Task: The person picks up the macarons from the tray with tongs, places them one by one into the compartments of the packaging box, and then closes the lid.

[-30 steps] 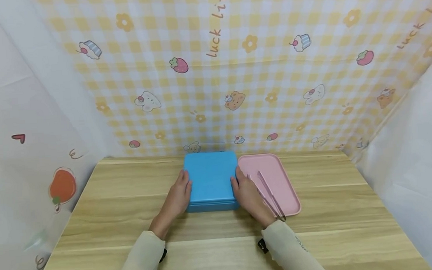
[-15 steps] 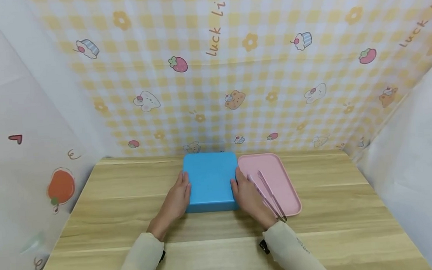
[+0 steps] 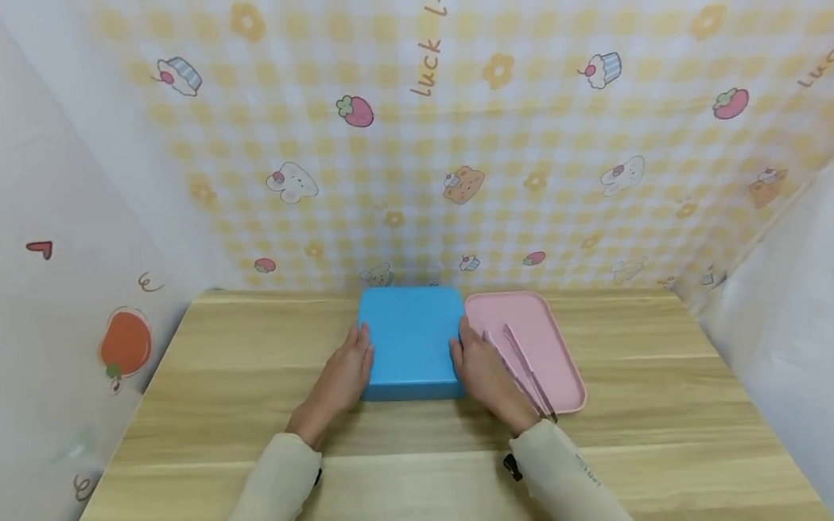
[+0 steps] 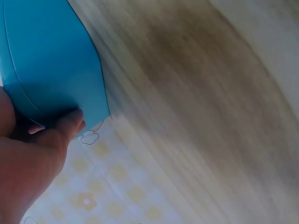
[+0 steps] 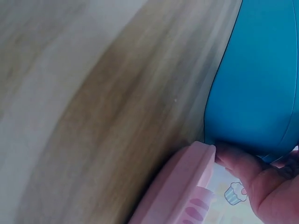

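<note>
A blue square box (image 3: 412, 340) with its lid down sits on the wooden table near the back wall. My left hand (image 3: 338, 377) holds its left side, thumb at the top edge and fingers along the side. On the opposite side, my right hand (image 3: 487, 372) holds it the same way. The left wrist view has the left hand (image 4: 42, 151) with a fingertip against the blue side wall. In the right wrist view the fingers of the right hand (image 5: 261, 179) lie between the box and the pink tray (image 5: 187, 175).
Right beside the box lies the pink tray (image 3: 565, 363), with a pair of slim tongs (image 3: 527, 365) slanting across it and over its front edge. Behind the table (image 3: 417, 495) hangs a yellow checked cloth (image 3: 396, 150); white cloth walls stand at both sides.
One second ago seam lines showed along the box's front; since then the lid has moved down and the front is one plain band. The hands keep their places, and the head view has shifted slightly.
</note>
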A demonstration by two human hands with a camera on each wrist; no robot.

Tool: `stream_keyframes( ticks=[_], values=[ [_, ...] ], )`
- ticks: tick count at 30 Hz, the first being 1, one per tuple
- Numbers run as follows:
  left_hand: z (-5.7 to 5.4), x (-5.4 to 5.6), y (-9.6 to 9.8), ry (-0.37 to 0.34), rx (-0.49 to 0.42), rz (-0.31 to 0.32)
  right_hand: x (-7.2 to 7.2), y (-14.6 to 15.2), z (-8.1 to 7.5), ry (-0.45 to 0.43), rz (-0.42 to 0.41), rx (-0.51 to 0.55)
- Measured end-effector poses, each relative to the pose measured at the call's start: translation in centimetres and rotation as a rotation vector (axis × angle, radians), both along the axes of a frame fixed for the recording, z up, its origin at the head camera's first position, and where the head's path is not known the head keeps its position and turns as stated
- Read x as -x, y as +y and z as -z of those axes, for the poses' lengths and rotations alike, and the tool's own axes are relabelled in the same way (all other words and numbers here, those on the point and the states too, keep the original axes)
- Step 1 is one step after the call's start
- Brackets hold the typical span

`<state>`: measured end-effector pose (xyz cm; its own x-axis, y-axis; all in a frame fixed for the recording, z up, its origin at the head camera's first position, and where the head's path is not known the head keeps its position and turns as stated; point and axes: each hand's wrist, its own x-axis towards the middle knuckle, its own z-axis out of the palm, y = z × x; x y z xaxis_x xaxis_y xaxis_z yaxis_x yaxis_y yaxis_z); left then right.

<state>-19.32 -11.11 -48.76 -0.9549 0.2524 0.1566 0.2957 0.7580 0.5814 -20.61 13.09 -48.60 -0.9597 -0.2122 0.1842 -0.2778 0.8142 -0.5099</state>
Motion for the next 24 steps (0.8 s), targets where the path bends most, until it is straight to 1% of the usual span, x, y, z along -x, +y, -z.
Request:
stream_keyframes(
  ticks=[3, 6, 10, 14, 18, 22, 24],
  values=[
    [-0.3, 0.3, 0.1, -0.026, -0.002, 0.005, 0.1, 0.0, -0.2, -0.02, 0.015, 0.002],
    [-0.3, 0.2, 0.1, -0.036, -0.012, 0.013, 0.1, 0.0, -0.3, -0.039, 0.019, -0.001],
    [-0.2, 0.0, -0.1, -0.026, -0.026, 0.017, -0.1, -0.2, -0.1, -0.037, 0.026, -0.015],
    [0.0, -0.2, -0.5, -0.034, -0.043, 0.011, -0.1, -0.6, 0.1, -0.034, 0.022, -0.018],
    [0.2, -0.4, -0.9, -0.037, -0.052, -0.001, -0.3, -1.0, 0.2, -0.044, 0.013, 0.0],
    [0.5, -0.6, -1.1, -0.055, -0.051, -0.02, -0.3, -1.2, 0.3, -0.048, -0.007, -0.003],
    [0.4, -0.7, -1.3, -0.054, -0.051, -0.023, -0.3, -1.1, 0.2, -0.058, -0.019, -0.002]
  ],
)
